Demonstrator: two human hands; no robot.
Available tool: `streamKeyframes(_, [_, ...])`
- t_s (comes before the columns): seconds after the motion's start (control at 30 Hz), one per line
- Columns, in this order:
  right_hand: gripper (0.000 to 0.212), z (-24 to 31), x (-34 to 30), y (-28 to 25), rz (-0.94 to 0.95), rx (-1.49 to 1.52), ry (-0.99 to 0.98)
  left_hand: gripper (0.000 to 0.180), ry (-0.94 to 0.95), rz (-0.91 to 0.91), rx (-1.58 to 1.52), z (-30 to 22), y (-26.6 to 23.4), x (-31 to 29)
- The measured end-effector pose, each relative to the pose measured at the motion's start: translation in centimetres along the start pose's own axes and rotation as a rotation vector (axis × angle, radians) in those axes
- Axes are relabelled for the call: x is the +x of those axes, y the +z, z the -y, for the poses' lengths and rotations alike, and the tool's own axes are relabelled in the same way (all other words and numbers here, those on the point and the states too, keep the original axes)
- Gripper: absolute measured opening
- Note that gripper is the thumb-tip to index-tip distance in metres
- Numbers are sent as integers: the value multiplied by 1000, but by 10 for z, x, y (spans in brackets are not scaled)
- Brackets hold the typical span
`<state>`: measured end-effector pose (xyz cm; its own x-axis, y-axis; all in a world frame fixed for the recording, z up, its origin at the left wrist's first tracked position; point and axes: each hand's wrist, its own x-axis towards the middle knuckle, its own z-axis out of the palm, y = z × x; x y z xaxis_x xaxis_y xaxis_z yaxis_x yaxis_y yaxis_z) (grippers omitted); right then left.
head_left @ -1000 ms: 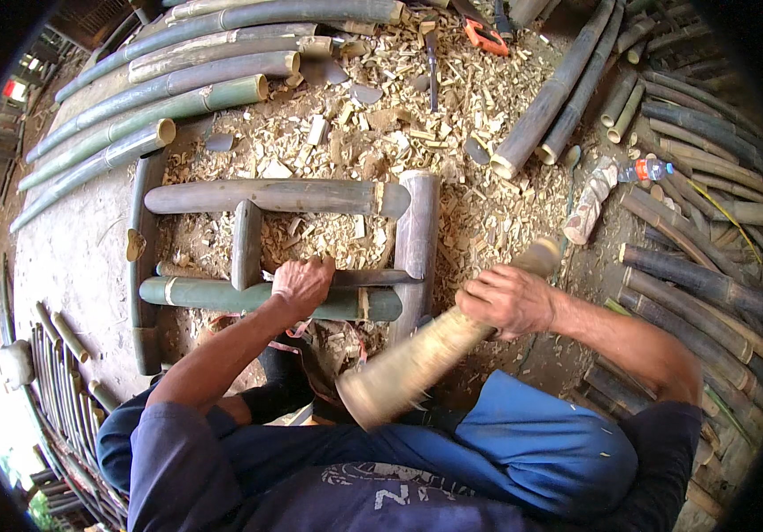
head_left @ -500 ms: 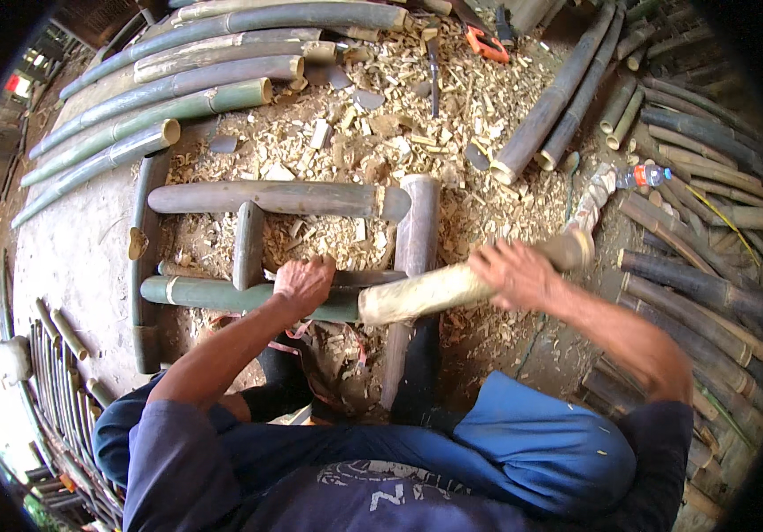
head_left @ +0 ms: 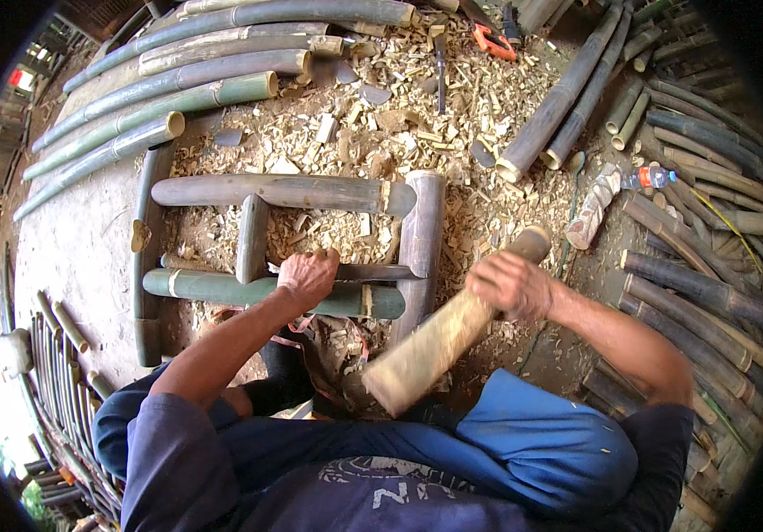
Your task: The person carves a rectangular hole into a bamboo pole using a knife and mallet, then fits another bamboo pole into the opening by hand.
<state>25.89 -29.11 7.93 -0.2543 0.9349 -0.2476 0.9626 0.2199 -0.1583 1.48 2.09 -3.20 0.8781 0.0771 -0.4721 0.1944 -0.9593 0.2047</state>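
Observation:
My right hand [head_left: 512, 282] is wrapped round a thick, pale wooden club [head_left: 439, 341], which tilts with its broad end down and toward me, apart from the bamboo frame beside it. My left hand [head_left: 309, 275] is closed round a thin dark bamboo rail [head_left: 372, 272] that runs into the frame's right-hand bamboo post [head_left: 423, 222]. In this frame, a grey-brown bamboo pole [head_left: 284, 191] lies on the far side and a green one [head_left: 195, 285] on the near side. A short bamboo crosspiece [head_left: 253, 239] stands between them, and a dark post [head_left: 146, 310] closes the left end.
Wood chips [head_left: 399, 133] cover the ground beyond the frame. Long bamboo poles [head_left: 195, 97] lie at the far left, and two more [head_left: 559, 97] at the far right. Cut bamboo [head_left: 692, 284] is piled on the right, near a plastic bottle [head_left: 650, 177]. An orange-handled tool [head_left: 494, 43] lies far off.
My right hand has swung the club's broad end down and toward me, away from the frame's right-hand post. My left hand stays at the thin rail.

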Motion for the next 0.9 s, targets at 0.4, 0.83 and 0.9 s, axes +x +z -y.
streamKeyframes(0.4, [58,6,-14,-33,-274,584,762,25,311,29,-525,43,10,23])
streamKeyframes(0.83, [85,24,-23,-34,-500,1211,1032,38,168,-125,-316,0,-50,21])
streamKeyframes(0.9, [77,21,-25,-27,-522,1132,939,39,221,-80,-218,-9,-40,12])
